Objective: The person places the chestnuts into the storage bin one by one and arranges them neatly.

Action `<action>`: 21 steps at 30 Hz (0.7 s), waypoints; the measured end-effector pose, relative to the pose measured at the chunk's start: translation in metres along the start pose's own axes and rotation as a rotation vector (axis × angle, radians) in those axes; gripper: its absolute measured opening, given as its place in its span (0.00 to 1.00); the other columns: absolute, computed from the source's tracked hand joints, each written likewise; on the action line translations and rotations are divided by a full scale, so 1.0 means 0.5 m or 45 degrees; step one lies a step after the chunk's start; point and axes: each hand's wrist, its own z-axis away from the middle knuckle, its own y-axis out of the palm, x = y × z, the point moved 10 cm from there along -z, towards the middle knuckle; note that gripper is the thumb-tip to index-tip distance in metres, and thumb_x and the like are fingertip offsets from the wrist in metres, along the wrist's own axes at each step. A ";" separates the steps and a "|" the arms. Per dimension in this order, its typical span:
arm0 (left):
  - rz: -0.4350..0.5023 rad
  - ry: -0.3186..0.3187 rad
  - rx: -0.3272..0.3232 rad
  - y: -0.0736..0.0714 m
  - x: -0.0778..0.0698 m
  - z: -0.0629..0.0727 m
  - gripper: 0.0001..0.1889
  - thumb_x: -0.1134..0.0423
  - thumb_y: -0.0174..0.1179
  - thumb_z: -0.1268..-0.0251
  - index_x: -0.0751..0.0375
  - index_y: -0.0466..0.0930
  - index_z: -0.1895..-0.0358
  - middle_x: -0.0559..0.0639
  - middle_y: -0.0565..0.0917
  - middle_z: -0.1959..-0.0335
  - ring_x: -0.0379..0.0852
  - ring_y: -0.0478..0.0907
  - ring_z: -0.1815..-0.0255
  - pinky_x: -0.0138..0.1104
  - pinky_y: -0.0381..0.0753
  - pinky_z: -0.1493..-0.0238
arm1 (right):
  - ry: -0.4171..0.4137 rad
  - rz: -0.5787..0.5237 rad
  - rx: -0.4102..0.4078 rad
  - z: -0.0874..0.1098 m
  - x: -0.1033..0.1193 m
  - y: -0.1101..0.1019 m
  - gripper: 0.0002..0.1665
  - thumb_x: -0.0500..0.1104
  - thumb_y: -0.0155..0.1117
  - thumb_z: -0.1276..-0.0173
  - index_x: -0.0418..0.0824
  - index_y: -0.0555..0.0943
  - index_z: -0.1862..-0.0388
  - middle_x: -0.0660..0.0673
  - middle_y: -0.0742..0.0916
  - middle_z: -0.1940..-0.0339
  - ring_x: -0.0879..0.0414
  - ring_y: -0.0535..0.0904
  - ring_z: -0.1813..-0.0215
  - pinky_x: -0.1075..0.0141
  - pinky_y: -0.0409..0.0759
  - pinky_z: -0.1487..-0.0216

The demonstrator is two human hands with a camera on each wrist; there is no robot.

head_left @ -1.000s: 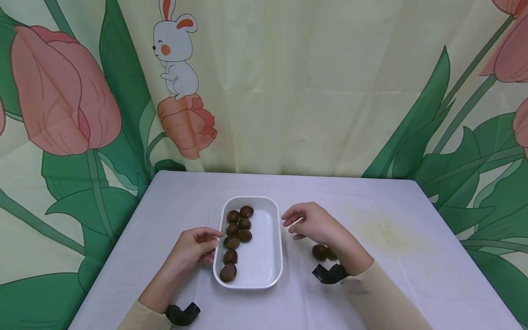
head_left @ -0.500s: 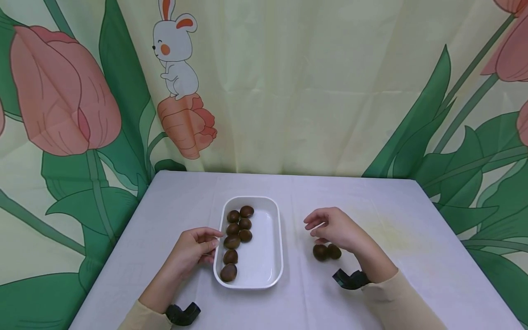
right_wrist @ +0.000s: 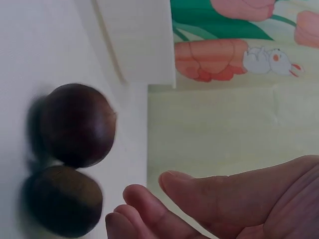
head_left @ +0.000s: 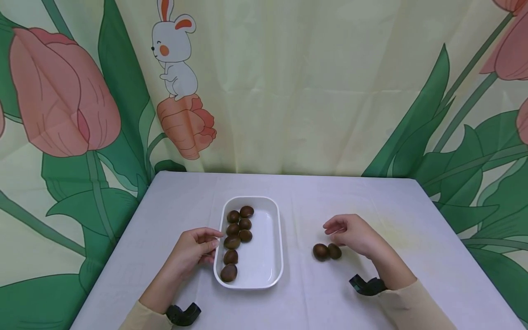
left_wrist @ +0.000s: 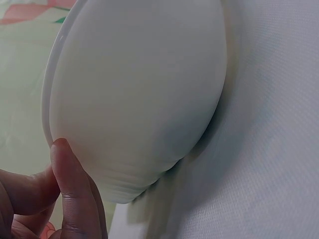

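A white rectangular tray (head_left: 261, 256) stands on the table with several brown chestnuts (head_left: 232, 242) along its left side, the longer row against the wall and a shorter one beside it. At the tray's left rim, my left hand (head_left: 195, 247) holds the edge between thumb and fingers; the left wrist view shows a fingertip (left_wrist: 62, 149) against the outer wall. Two loose chestnuts (head_left: 321, 252) lie touching each other to the right of the tray. Above and just right of them hovers my right hand (head_left: 355, 233), fingers relaxed and holding nothing; the right wrist view shows a gap to the chestnuts (right_wrist: 79, 125).
A white cloth covers the table (head_left: 305, 302). Behind its far edge hangs a printed curtain (head_left: 288, 91) with tulips, a rabbit and a carrot. Black wrist mounts (head_left: 368, 285) sit at both sleeves.
My right hand has moved from the tray's right side rightward and toward me, to beside the two loose chestnuts. The left hand, tray and chestnuts have stayed in place.
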 end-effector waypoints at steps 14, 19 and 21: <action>0.007 -0.014 -0.010 -0.001 0.003 -0.002 0.13 0.76 0.66 0.29 0.71 0.87 0.43 0.53 0.84 0.66 0.44 0.84 0.74 0.32 0.86 0.74 | 0.093 0.023 -0.007 0.012 -0.071 0.007 0.17 0.28 0.70 0.35 0.33 0.87 0.47 0.42 0.91 0.55 0.52 0.84 0.57 0.63 0.86 0.59; 0.001 -0.010 -0.011 -0.001 0.003 -0.003 0.13 0.75 0.66 0.28 0.71 0.87 0.43 0.53 0.85 0.65 0.45 0.84 0.74 0.32 0.86 0.75 | 0.100 0.003 0.022 0.020 -0.080 0.017 0.17 0.29 0.74 0.36 0.33 0.87 0.48 0.42 0.89 0.57 0.52 0.83 0.56 0.65 0.85 0.59; -0.002 -0.011 -0.017 -0.002 0.004 -0.003 0.13 0.75 0.66 0.28 0.70 0.87 0.44 0.53 0.85 0.65 0.45 0.84 0.74 0.32 0.86 0.75 | 0.087 0.001 0.033 0.022 -0.079 0.021 0.17 0.29 0.74 0.37 0.33 0.87 0.48 0.42 0.89 0.57 0.52 0.82 0.56 0.65 0.85 0.59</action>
